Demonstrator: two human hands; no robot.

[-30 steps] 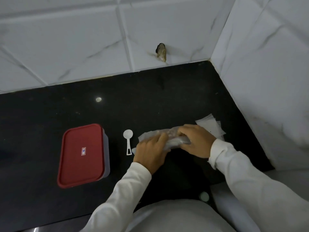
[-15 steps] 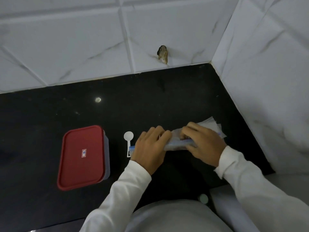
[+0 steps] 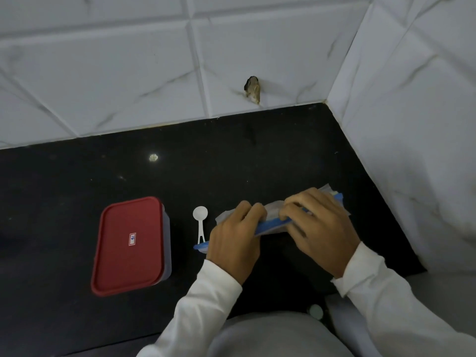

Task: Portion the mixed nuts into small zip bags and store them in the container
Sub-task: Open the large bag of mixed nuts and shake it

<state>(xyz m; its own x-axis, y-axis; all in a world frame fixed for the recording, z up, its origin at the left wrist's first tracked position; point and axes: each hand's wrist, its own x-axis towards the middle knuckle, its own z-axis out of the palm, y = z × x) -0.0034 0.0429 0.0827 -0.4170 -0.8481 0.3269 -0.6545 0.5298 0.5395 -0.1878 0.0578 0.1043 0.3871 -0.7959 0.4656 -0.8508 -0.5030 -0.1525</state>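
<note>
The bag is gripped at its zip by the left hand and right hand; nuts may be spilled onto the surface by a sharp pull.

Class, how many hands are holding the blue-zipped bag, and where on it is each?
2. The left hand grips the left end of the blue-zipped bag, beside the white spoon; the right hand grips its right half. No others seem hidden.

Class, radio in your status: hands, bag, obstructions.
Left hand and right hand grip zip bag along blue seal. Container lidded. Scoop beside bag, not blocking.
</note>
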